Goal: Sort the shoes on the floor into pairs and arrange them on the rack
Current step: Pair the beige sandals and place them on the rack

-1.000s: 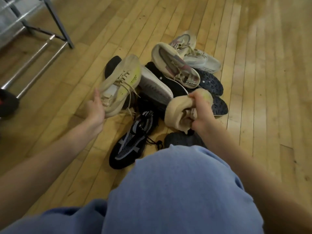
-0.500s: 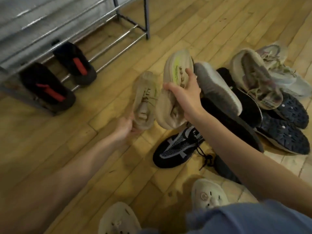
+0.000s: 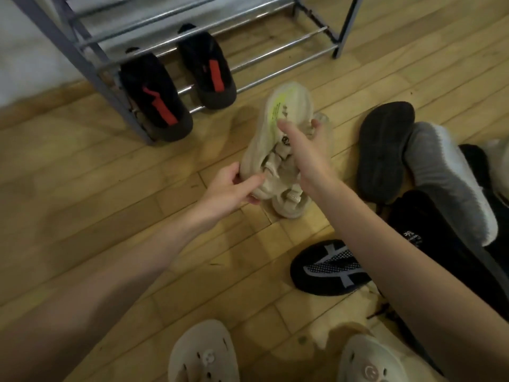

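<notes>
Held two beige sneakers pressed side against side between the hands, toes pointing away from the body. Could not tell whether the lower heel touched the wooden floor. Closed the left hand in a pinch on the heel end of the nearer sneaker. Wrapped the right hand around the pair from the other side, fingers curled behind the farther shoe. Probably gripped them like this to keep the matched pair as one bundle and carry it in one move.

Counted two black shoes with red stripes just beyond the hands, already set as a pair, toes outward, on the lowest bars of the rack. Judged the free bars beside them, straight ahead of the right hand, as a likely place for the beige pair.

Counted four loose shoes to the right of the right hand, not yet sorted: one upturned black sole, one grey shoe, one long black shoe, and one black mesh shoe under the right forearm. Could not count more at the picture's edge. Noted also two pale clogs closest to the body, apparently worn.
</notes>
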`<control>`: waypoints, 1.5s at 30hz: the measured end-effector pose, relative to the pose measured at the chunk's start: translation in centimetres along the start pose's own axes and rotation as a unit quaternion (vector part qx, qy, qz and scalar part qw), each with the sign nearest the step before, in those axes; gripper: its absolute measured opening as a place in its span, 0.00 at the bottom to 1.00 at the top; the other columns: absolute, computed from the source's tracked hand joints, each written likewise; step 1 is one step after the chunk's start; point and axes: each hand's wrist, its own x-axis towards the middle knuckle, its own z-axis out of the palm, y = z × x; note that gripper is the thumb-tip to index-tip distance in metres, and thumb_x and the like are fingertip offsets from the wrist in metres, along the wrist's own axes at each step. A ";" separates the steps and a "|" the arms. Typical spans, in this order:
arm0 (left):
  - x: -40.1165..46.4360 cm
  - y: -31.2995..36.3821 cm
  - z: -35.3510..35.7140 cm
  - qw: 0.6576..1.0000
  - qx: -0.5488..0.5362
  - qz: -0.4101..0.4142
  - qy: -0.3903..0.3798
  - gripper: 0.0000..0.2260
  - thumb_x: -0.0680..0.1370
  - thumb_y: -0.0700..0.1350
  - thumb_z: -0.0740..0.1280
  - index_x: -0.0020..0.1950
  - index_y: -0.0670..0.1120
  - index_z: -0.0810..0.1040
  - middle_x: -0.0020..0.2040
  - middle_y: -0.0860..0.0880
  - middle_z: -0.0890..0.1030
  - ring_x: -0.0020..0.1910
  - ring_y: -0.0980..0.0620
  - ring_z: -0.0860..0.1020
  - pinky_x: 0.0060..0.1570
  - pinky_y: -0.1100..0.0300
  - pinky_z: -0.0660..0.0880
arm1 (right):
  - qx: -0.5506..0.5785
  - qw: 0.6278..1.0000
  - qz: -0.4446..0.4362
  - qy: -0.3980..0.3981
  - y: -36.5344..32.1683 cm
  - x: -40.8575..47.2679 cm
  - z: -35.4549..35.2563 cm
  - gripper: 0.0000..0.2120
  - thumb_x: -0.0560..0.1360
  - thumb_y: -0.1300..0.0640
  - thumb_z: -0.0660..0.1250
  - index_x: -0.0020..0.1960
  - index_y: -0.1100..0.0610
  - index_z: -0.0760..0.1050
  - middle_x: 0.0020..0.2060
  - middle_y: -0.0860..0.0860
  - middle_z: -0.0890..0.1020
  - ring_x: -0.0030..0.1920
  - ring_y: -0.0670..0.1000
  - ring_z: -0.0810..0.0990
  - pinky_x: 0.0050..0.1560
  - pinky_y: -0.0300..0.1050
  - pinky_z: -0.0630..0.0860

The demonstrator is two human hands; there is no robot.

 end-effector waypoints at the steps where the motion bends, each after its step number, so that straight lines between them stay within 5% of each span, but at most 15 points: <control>1: 0.1 -0.3 -0.4 0.999 -0.029 -0.016 0.015 0.13 0.78 0.42 0.66 0.61 0.39 0.75 0.52 0.43 0.83 0.45 0.49 0.84 0.45 0.55 0.82 | -0.003 1.000 -0.014 0.004 0.4 -0.2 -0.3 0.39 0.71 0.42 0.69 0.76 0.48 0.55 0.69 0.52 0.69 0.67 0.53 0.71 0.67 0.56 0.71; 3: 0.2 -1.0 -1.2 0.995 -0.083 -0.044 0.037 0.16 0.78 0.42 0.65 0.63 0.36 0.73 0.54 0.40 0.82 0.47 0.43 0.84 0.50 0.49 0.81 | -0.042 0.995 -0.078 0.036 1.8 -0.8 -1.2 0.31 0.75 0.46 0.65 0.74 0.53 0.59 0.64 0.53 0.73 0.63 0.51 0.73 0.66 0.55 0.72; 5: 0.2 -1.9 -1.9 0.991 -0.112 -0.057 0.048 0.18 0.78 0.41 0.65 0.66 0.36 0.71 0.57 0.39 0.81 0.49 0.40 0.84 0.53 0.47 0.79 | -0.198 0.963 -0.157 0.098 3.8 -1.5 -1.8 0.29 0.75 0.50 0.65 0.72 0.56 0.61 0.65 0.56 0.70 0.66 0.55 0.69 0.67 0.54 0.69; 8: 0.1 -2.3 -2.6 0.985 -0.154 -0.064 0.040 0.17 0.78 0.38 0.63 0.66 0.37 0.70 0.59 0.37 0.80 0.51 0.40 0.83 0.48 0.54 0.81 | -0.426 0.887 -0.128 0.122 7.1 -2.2 -1.8 0.44 0.69 0.43 0.70 0.76 0.56 0.52 0.73 0.65 0.54 0.74 0.66 0.53 0.72 0.61 0.56; 10: 0.1 -2.3 -2.9 0.977 -0.201 -0.067 0.018 0.17 0.78 0.36 0.62 0.66 0.36 0.70 0.59 0.36 0.80 0.53 0.38 0.82 0.48 0.54 0.81 | -0.467 0.877 -0.082 0.082 8.6 -2.2 -1.5 0.55 0.65 0.38 0.73 0.77 0.55 0.43 0.75 0.67 0.46 0.76 0.67 0.47 0.74 0.62 0.50; 15: 0.5 -2.3 -3.3 0.956 -0.278 -0.078 -0.053 0.22 0.77 0.37 0.64 0.71 0.38 0.66 0.65 0.36 0.77 0.59 0.36 0.79 0.59 0.48 0.77 | -0.451 0.889 -0.067 0.040 9.4 -1.0 -1.8 0.58 0.62 0.40 0.78 0.78 0.50 0.43 0.70 0.66 0.58 0.72 0.66 0.57 0.71 0.59 0.57; 22: 2.2 -0.4 -4.0 0.940 -0.323 -0.065 -0.092 0.25 0.76 0.37 0.65 0.73 0.39 0.63 0.68 0.36 0.73 0.62 0.37 0.78 0.62 0.48 0.75 | -0.230 0.963 -0.133 0.053 5.5 1.6 -4.3 0.55 0.53 0.38 0.70 0.75 0.49 0.53 0.68 0.54 0.69 0.68 0.56 0.67 0.68 0.59 0.69; 26: 4.1 1.8 -3.1 0.940 -0.324 -0.047 -0.100 0.22 0.77 0.36 0.64 0.71 0.39 0.65 0.66 0.38 0.75 0.62 0.39 0.78 0.60 0.48 0.76 | -0.262 0.939 -0.219 0.038 0.9 5.9 -5.9 0.60 0.53 0.38 0.73 0.77 0.55 0.49 0.70 0.55 0.65 0.71 0.56 0.65 0.71 0.57 0.66; 32: 10.1 4.3 -1.0 0.933 -0.356 -0.055 -0.004 0.25 0.75 0.34 0.67 0.71 0.40 0.65 0.65 0.40 0.76 0.59 0.43 0.80 0.55 0.50 0.79 | -0.341 0.915 -0.211 -0.033 -6.3 15.4 -6.1 0.53 0.59 0.48 0.78 0.75 0.57 0.54 0.68 0.54 0.69 0.68 0.54 0.69 0.68 0.54 0.71; 36: 14.1 4.6 0.0 0.929 -0.363 -0.056 0.031 0.18 0.76 0.33 0.65 0.65 0.39 0.70 0.62 0.41 0.77 0.56 0.48 0.80 0.50 0.57 0.79 | -0.396 0.884 -0.245 -0.038 -7.4 20.7 -5.1 0.55 0.62 0.54 0.79 0.78 0.56 0.47 0.72 0.55 0.64 0.71 0.57 0.64 0.70 0.55 0.67; 45: 21.0 5.2 0.5 0.902 -0.425 -0.064 0.047 0.19 0.76 0.32 0.64 0.67 0.38 0.70 0.61 0.41 0.78 0.59 0.46 0.78 0.58 0.54 0.76 | -0.397 0.870 -0.288 -0.059 -10.5 29.4 -0.9 0.51 0.62 0.58 0.79 0.77 0.54 0.53 0.71 0.55 0.63 0.71 0.55 0.64 0.70 0.54 0.67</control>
